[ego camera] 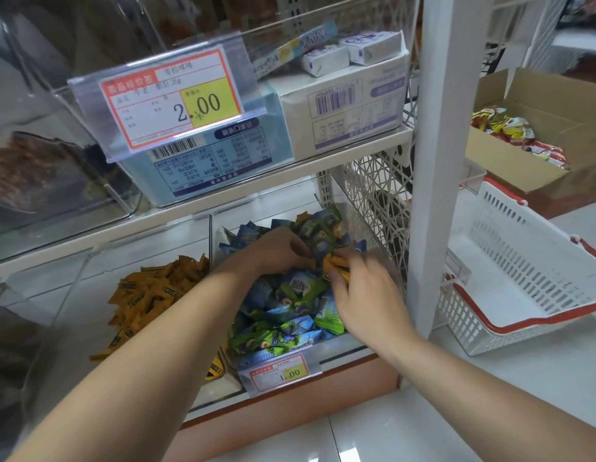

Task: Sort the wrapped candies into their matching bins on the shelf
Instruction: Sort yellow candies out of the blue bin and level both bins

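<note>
Two clear bins sit side by side on the lower shelf. The right bin (323,345) is heaped with blue and green wrapped candies (283,315). The left bin (89,261) holds a pile of orange wrapped candies (149,291). Both hands reach into the right bin. My right hand (366,295) grips a small bunch of orange candies (336,263) over the blue and green heap. My left hand (283,251) has its fingers curled down among the candies right beside that bunch and pinches an orange wrapper.
A price tag reading 1.00 (279,373) hangs on the right bin's front. The upper shelf carries boxes and a 2.00 tag (173,98). A white shelf post (433,161) stands just right of the bin. A white basket with red rim (523,278) and a cardboard box of snacks (523,128) lie further right.
</note>
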A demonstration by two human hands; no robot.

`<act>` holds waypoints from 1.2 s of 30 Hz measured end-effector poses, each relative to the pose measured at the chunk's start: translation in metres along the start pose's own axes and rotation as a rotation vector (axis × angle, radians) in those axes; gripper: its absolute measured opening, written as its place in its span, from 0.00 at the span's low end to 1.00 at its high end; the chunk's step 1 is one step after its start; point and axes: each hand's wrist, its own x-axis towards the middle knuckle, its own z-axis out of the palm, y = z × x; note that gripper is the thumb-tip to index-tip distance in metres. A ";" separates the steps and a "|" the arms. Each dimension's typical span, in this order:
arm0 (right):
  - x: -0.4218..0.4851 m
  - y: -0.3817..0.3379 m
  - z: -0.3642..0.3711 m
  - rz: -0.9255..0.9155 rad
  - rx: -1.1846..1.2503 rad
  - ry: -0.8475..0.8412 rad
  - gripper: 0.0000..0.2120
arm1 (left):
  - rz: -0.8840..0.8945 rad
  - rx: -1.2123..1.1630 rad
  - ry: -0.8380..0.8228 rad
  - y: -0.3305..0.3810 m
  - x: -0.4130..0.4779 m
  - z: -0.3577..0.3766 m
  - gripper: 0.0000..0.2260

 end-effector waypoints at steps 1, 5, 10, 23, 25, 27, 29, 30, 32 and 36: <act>0.000 0.000 0.000 -0.001 0.003 -0.004 0.18 | -0.001 -0.009 0.001 -0.001 0.000 0.000 0.08; 0.001 0.002 -0.001 0.001 0.025 -0.015 0.18 | 0.013 -0.010 0.051 -0.001 -0.005 -0.004 0.03; 0.003 0.004 -0.002 0.012 0.102 -0.013 0.17 | 0.000 -0.174 0.252 -0.007 -0.014 -0.011 0.03; 0.022 -0.012 -0.007 0.165 0.556 0.075 0.07 | -0.027 -0.645 0.558 -0.009 -0.042 -0.019 0.05; 0.024 -0.013 -0.007 0.176 0.550 0.079 0.08 | -0.020 -0.605 0.546 -0.010 -0.042 -0.018 0.05; 0.025 -0.013 -0.007 0.177 0.532 0.077 0.12 | 0.034 -0.462 0.524 -0.012 -0.042 -0.018 0.09; 0.024 -0.011 -0.007 0.173 0.519 0.074 0.12 | 0.067 -0.372 0.471 -0.013 -0.043 -0.018 0.12; 0.024 -0.010 -0.007 0.166 0.511 0.073 0.11 | 0.067 -0.347 0.424 -0.014 -0.043 -0.018 0.13; 0.023 -0.008 -0.006 0.153 0.504 0.078 0.09 | 0.047 -0.246 0.326 -0.015 -0.040 -0.015 0.15; 0.023 -0.008 -0.006 0.141 0.504 0.076 0.08 | -0.030 -0.101 0.267 -0.014 -0.032 -0.004 0.07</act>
